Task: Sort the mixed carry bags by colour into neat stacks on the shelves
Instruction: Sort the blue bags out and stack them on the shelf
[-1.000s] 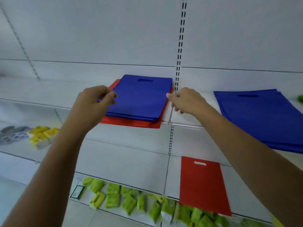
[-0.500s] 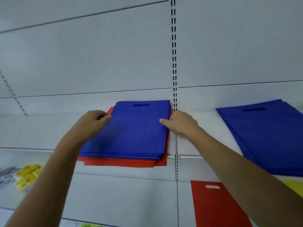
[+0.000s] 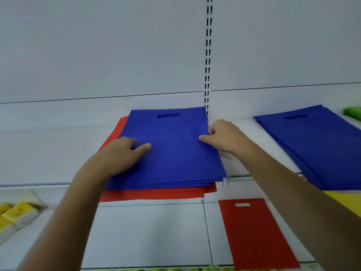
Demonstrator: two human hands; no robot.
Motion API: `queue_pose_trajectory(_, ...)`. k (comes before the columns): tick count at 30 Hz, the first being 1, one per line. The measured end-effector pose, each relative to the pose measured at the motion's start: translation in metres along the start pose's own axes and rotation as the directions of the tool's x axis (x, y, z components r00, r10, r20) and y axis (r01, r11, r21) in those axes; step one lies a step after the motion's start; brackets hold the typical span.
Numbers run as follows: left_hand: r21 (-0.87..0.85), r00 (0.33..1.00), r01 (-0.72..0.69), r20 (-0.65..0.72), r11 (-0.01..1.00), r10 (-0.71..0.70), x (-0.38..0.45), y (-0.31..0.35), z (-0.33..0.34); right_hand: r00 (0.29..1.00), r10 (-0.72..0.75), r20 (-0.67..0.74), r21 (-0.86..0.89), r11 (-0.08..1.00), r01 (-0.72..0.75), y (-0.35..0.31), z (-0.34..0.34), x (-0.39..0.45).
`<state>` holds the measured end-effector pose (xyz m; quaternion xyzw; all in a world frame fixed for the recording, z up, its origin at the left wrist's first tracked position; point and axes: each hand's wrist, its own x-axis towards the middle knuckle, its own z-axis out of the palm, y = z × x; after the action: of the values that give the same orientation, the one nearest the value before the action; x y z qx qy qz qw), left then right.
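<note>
A stack of blue carry bags point(image 3: 175, 149) lies on top of red carry bags point(image 3: 156, 194) on the upper shelf point(image 3: 48, 153). My left hand point(image 3: 119, 155) grips the blue stack's left edge, thumb on top. My right hand point(image 3: 222, 135) pinches its right edge, thumb on top and fingers curled under. A second blue stack point(image 3: 316, 143) sits further right on the same shelf. One single red bag point(image 3: 254, 231) lies flat on the shelf below.
A slotted upright point(image 3: 208, 55) runs down the back panel behind the stack. Yellow packets point(image 3: 17, 214) sit at the lower left. A yellow bag point(image 3: 345, 202) shows under the right blue stack, and a green item point(image 3: 353, 112) is at the far right.
The camera has come closer to the shelf. Both hands have slid down the sides of the blue stack and closed on its edges, thumbs now on top.
</note>
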<state>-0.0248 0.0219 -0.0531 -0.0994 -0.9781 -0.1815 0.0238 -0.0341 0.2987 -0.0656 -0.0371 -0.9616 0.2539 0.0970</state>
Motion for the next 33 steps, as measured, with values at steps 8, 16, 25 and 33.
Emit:
queue_pose_trajectory(8,-0.162,0.984,-0.175,-0.07,0.971,0.166,-0.013,-0.005,-0.011,0.958,-0.031,-0.284,0.092,0.994,0.06,-0.002,-0.009,-0.037)
queue_pose_trajectory(16,-0.217,0.989,-0.145,-0.059,0.965,0.136,0.012,-0.015,-0.008,0.967,0.16,0.197,0.7,0.668,-0.253,-0.013,-0.005,-0.057)
queue_pose_trajectory(25,-0.31,0.999,0.008,0.036,0.951,0.004,0.037,-0.008,-0.007,0.962,-0.026,-0.272,0.574,0.798,0.183,-0.009,-0.025,-0.076)
queue_pose_trajectory(33,-0.784,0.993,-0.093,-0.024,0.613,0.119,0.012,0.034,-0.011,0.915,0.047,-0.4,0.421,0.896,0.138,0.0,-0.037,-0.107)
